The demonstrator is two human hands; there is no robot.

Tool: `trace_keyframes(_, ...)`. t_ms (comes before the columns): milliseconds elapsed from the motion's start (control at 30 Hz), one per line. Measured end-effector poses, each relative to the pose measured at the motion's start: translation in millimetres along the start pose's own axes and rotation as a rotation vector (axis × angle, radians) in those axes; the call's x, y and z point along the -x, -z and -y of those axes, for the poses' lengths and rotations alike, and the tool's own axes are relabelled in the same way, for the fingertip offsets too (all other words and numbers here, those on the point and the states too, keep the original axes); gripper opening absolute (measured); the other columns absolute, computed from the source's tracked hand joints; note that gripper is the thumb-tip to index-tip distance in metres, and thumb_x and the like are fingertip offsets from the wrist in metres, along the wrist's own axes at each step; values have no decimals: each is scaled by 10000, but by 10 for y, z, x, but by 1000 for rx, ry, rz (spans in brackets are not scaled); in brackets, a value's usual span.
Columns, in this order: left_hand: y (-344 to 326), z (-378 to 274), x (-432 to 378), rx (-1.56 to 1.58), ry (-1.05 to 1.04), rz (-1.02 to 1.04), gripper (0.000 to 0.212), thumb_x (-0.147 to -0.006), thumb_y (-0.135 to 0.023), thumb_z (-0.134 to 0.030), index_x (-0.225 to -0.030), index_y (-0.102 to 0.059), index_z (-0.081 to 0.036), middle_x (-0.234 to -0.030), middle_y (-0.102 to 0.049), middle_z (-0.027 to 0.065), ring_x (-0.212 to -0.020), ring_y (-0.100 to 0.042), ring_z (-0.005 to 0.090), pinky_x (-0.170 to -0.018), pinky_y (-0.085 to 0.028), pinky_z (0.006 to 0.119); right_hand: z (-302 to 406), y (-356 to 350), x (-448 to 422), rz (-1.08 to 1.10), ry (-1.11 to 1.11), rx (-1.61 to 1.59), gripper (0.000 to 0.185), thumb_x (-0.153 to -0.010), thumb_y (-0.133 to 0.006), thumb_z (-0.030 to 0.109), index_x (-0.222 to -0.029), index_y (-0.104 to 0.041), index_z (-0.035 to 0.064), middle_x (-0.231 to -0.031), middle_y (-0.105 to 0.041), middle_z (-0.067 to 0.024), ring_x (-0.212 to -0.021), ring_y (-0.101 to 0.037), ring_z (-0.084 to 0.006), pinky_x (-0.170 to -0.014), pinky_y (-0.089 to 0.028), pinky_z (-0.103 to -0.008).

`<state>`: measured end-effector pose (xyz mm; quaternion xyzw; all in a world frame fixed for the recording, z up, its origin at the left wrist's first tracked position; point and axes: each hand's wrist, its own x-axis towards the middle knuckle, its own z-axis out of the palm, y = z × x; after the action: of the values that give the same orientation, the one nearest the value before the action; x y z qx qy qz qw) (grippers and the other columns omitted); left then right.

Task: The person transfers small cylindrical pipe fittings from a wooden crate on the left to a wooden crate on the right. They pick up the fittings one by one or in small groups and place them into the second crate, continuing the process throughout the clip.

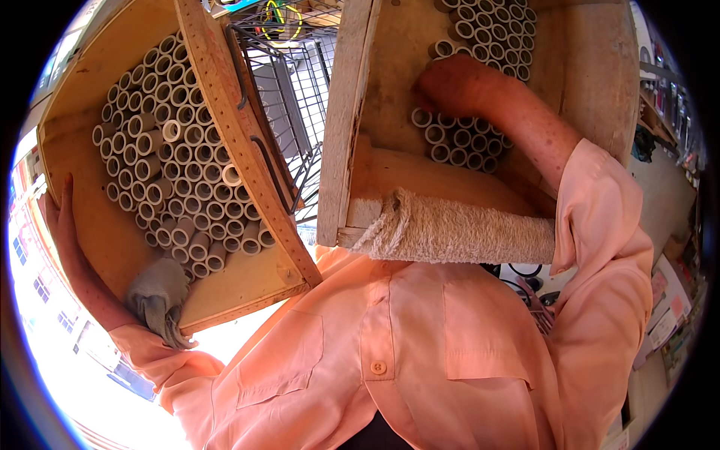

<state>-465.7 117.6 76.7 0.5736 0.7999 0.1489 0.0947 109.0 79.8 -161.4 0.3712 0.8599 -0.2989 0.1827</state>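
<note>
My left hand [58, 216] is at the outer wall of the left wooden box [73, 135], its thumb along the inside face and its other fingers mostly hidden behind the edge. That box holds many short grey plastic pipe pieces [183, 153], packed mostly with their open ends facing up. A few lean or lie across the others. Over in the right wooden box [388, 62], my right hand [453, 84] is curled among similar pipe pieces [458, 138]. Its fingertips are turned away, so whether a pipe piece is in them is hidden.
A grey cloth [160, 295] hangs over the left box's near corner. Rope-like padding [461, 228] wraps the right box's front edge. Metal handles [270, 171] are fixed to the left box's side, and a black wire rack [306, 95] shows between the boxes.
</note>
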Motion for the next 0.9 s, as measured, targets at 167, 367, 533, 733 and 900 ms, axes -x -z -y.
trace_keyframes(167,-4,-50,19,-15,23,4,448,-899,-660,-293,-1206,-560,17,-1090,-619,114,-962,-585,170,-812,-468,280,109,-37,-50,76,8,2,140,-769,-610,155,-849,-721,126,-894,-696,-115,-867,-670,-300,-724,-535,-402)
trace_keyframes(367,-44,-153,85,-7,45,-28,459,-891,-669,-304,-1204,-563,15,-1102,-616,115,-978,-584,175,-836,-464,283,149,-40,1,70,-10,166,151,-761,-583,112,-813,-724,95,-894,-701,-114,-844,-681,-290,-703,-546,-384)
trace_keyframes(533,-7,-44,30,-39,23,-24,457,-889,-671,-300,-1207,-569,11,-1117,-611,121,-1001,-580,180,-856,-460,285,156,-14,-6,90,-25,148,153,-757,-578,112,-811,-717,78,-889,-698,-131,-835,-683,-298,-699,-548,-385)
trace_keyframes(733,-28,-87,40,-8,16,-23,467,-886,-672,-289,-1223,-563,15,-1134,-610,129,-1015,-579,187,-866,-459,286,160,-72,-26,170,-30,66,163,-758,-580,113,-831,-718,66,-886,-696,-146,-836,-684,-306,-696,-550,-395)
trace_keyframes(900,-28,-113,53,-20,-15,-11,471,-885,-669,-269,-1240,-553,17,-1140,-618,140,-1024,-588,191,-861,-466,286,196,-43,-11,182,-27,182,163,-751,-596,125,-842,-724,81,-888,-700,-133,-843,-686,-303,-686,-549,-394)
